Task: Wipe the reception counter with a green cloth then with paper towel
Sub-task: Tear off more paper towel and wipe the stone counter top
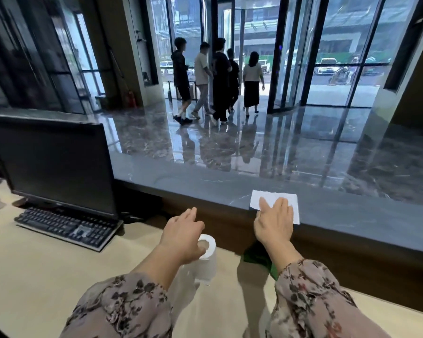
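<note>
Head camera view: we are standing behind a reception desk and looking down over both arms in floral sleeves. Our right hand [274, 223] is pressing flat on a white paper towel sheet [269, 194], with its fingers [282, 203] lying straight and spread wide rather than curling round it. The sheet is lying on the raised grey stone tabletop [352, 215] at about one o'clock from us, right at the near edge, with one corner reaching that edge.

Our left hand [183, 237] is hovering at about eleven o'clock over a paper towel roll [209, 247] that is standing upright on the lower beige tabletop [47, 276]. Its fingers are lying loosely extended and holding nothing. We cannot tell whether the palm is touching the roll.

The green cloth [257, 256] is lying crumpled on the lower tabletop against the dark wooden front, partly hidden under our right forearm.

With the cloth lying unheld, we are judging the green-cloth pass finished. The paper towel pass is looking barely begun, and long stretches of stone toward three o'clock and nine o'clock are left to wipe.

A dark monitor [54, 164] and keyboard [66, 228] are sitting at ten o'clock. Several people [217, 79] are walking toward glass doors at twelve o'clock.
</note>
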Action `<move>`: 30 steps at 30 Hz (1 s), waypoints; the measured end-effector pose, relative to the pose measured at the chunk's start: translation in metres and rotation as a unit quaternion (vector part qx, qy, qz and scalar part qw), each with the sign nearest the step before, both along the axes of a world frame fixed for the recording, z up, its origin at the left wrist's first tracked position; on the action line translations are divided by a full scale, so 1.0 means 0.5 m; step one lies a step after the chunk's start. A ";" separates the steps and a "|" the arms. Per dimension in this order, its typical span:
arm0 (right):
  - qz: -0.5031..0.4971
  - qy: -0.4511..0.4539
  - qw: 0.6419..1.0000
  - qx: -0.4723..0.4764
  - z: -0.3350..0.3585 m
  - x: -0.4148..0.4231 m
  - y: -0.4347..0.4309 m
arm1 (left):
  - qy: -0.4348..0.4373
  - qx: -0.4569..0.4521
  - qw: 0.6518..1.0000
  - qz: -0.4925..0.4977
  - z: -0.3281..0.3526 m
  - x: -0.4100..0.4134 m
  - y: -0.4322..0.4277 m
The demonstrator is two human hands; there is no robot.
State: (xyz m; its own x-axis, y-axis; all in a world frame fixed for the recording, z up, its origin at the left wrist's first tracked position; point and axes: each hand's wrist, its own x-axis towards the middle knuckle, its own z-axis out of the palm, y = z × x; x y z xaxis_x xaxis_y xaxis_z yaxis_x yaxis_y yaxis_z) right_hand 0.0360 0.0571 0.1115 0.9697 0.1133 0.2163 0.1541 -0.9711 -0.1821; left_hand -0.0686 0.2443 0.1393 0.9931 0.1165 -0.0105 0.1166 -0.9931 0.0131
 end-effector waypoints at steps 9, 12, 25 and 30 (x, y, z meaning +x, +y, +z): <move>0.015 0.056 0.998 0.023 0.017 0.020 0.158 | 0.013 0.004 1.000 0.002 0.000 0.036 0.109; 0.054 0.056 0.996 0.034 0.026 0.027 0.238 | 0.007 0.008 1.000 0.008 -0.002 0.046 0.156; 0.314 0.032 0.946 -0.073 0.032 0.086 0.504 | -0.018 0.021 0.998 0.048 -0.028 0.074 0.306; 0.347 0.044 0.936 -0.033 0.040 0.096 0.440 | -0.009 0.034 0.998 0.043 -0.024 0.101 0.298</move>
